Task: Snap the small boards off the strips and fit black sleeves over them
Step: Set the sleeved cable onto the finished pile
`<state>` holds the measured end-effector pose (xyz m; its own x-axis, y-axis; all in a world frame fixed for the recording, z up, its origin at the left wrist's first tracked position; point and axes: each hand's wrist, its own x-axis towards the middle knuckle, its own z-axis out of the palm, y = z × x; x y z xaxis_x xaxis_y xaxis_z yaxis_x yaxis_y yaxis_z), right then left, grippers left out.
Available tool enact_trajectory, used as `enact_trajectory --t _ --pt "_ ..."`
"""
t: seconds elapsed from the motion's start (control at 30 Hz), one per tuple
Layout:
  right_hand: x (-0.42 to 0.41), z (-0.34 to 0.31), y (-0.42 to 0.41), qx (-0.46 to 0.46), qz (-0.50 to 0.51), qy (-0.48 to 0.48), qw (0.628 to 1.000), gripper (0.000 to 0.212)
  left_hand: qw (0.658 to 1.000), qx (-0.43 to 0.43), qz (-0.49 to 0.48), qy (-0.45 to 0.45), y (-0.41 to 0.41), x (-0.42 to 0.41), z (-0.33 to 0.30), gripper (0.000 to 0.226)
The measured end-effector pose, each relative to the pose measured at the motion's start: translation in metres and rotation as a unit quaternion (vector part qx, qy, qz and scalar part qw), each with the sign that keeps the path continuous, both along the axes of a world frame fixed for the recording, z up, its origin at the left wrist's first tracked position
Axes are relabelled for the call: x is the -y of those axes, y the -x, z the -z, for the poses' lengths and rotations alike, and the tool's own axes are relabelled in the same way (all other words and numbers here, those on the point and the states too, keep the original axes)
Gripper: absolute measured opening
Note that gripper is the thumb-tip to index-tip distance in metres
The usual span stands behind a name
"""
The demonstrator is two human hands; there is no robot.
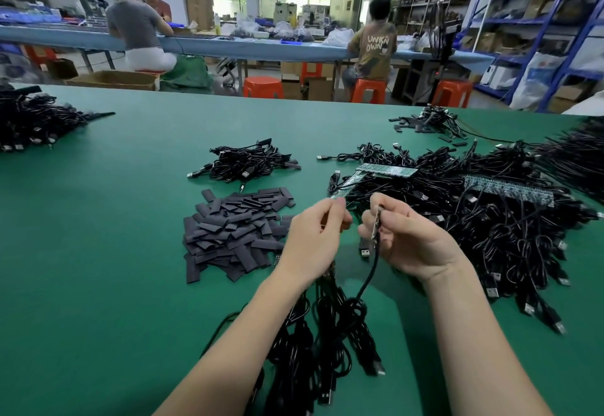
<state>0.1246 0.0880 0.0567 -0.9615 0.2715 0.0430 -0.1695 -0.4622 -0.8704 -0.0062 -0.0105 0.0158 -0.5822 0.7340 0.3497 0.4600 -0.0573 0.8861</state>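
Right hand (408, 236) pinches a small board (378, 223) with a black cable (369, 272) hanging from it. Left hand (313, 236) pinches the end of a board strip (351, 183). Sleeve pile (235, 229) lies left on the green table (114, 252). Workshop behind, orange stools (263, 87). Board detail is blurred. A shirt (376, 49) reads "UNKNOWN".

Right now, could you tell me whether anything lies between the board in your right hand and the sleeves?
Only the left hand, which holds a strip, sits between the board in the right hand and the sleeves.
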Motion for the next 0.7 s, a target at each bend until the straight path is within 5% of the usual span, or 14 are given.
enact_trajectory --t 0.17,0.33,0.43,0.5,0.6,0.7 --pt "0.003 -0.010 0.021 0.113 0.150 -0.023 0.982 0.019 0.932 0.330 0.148 -0.023 -0.009 0.000 -0.008 0.040" --pt "-0.005 -0.008 0.026 0.148 0.280 -0.055 0.947 0.014 0.907 0.389 0.154 -0.053 -0.009 0.005 -0.007 0.013" --pt "-0.003 -0.013 0.022 0.193 0.284 -0.167 0.924 0.011 0.910 0.390 0.141 -0.032 -0.012 0.004 -0.005 0.008" --pt "-0.003 -0.020 0.020 0.247 0.307 -0.306 0.867 0.012 0.907 0.399 0.135 -0.018 -0.011 0.003 -0.002 0.005" --pt "0.005 -0.034 0.028 0.268 0.370 -0.518 0.723 0.008 0.904 0.412 0.115 0.002 -0.008 0.002 0.001 0.004" --pt "0.023 -0.040 0.064 0.224 0.296 -0.614 0.696 0.004 0.908 0.403 0.117 0.004 -0.009 0.000 0.003 0.005"
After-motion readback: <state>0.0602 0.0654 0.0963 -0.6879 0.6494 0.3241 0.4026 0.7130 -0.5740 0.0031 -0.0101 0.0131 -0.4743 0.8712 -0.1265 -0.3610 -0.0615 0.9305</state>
